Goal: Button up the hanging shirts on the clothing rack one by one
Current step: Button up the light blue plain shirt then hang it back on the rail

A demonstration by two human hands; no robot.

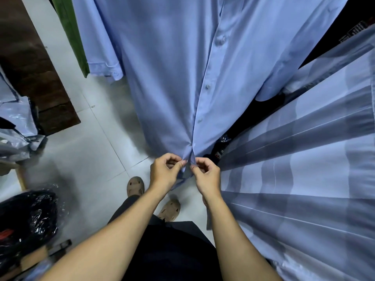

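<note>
A light blue shirt (172, 78) hangs in front of me, its front placket fastened by several white buttons (208, 86) running down the middle. At the bottom hem the two front edges come together. My left hand (164, 173) pinches the left edge of the placket near the hem. My right hand (207, 175) pinches the right edge just beside it. The fingertips of both hands almost meet over the cloth. Whether a button sits between them is hidden by the fingers.
A blue and grey striped shirt (304, 169) hangs close on the right. A green garment (71, 33) hangs at the upper left. Plastic-wrapped bundles (26, 222) lie on the white tiled floor (85, 149) at the left, beside a dark wooden board (30, 63).
</note>
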